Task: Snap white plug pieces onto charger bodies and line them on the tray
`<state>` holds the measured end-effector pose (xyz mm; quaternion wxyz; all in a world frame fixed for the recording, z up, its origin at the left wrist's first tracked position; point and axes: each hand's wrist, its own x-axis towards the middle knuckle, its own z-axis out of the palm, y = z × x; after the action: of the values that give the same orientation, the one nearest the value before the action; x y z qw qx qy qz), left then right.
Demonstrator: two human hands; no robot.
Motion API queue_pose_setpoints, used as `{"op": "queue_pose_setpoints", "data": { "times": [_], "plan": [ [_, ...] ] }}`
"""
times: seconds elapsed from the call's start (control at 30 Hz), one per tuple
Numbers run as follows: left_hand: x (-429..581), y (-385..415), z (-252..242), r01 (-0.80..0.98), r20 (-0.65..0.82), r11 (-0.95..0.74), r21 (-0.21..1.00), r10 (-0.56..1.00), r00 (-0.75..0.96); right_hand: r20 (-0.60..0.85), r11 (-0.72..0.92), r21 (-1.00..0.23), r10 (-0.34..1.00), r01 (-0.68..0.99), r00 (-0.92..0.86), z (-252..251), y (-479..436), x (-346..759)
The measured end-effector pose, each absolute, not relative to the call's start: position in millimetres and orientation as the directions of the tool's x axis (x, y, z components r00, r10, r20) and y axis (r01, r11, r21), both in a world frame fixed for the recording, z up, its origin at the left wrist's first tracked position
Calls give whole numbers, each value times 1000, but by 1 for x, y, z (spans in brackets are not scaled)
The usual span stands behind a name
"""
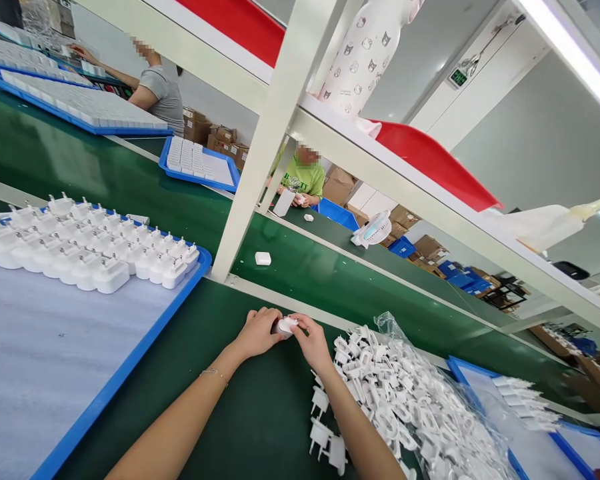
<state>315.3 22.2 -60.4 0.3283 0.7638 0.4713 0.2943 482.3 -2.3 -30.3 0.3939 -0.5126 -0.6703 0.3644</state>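
Observation:
Between my two hands, just above the dark green table, is a white plug charger [286, 325]. My left hand [260, 333] grips its body from the left side. The thumb and fingers of my right hand [312, 341] pinch its right end, where a white plug part sits. Finer detail there is covered by my fingers. Beside my right forearm lies a heap of loose white two-pin plug parts [380, 380], partly in a clear plastic bag [393, 327]. On the left, a blue-rimmed tray [130, 370] holds rows of white chargers [110, 273], pins upward.
A single white charger body [263, 258] lies on the green belt [290, 267] ahead. A cream metal post [265, 147] and shelf stand before me. More blue trays [200, 163] hold white pieces. Two co-workers sit across, one in a green shirt [305, 179]. A small fan [374, 229] stands farther back.

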Motion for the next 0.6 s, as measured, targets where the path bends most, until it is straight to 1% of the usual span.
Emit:
{"op": "queue_pose_setpoints", "data": {
  "times": [0.1,0.2,0.3,0.33,0.4,0.5,0.6],
  "plan": [
    [316,22,-60,526,125,-330,784,913,387,179,232,-886,970,401,-166,-31,-1,483],
    [316,21,-59,524,135,-342,780,910,392,200,279,-825,958,492,-206,-28,1,484],
    [313,20,-57,508,147,-351,786,905,399,187,308,-732,949,608,-255,-19,2,488],
    [312,20,-55,472,153,-351,809,900,408,175,312,-695,947,648,-268,-15,2,489],
    [309,20,-52,339,166,-333,880,883,438,135,303,-619,950,724,-282,-10,3,491],
    [307,22,-51,153,167,-265,952,869,465,54,245,-557,964,794,-260,-6,4,491],
    [309,24,-52,128,182,-264,956,876,447,16,199,-532,974,823,-225,-5,2,491]
  ]
}}
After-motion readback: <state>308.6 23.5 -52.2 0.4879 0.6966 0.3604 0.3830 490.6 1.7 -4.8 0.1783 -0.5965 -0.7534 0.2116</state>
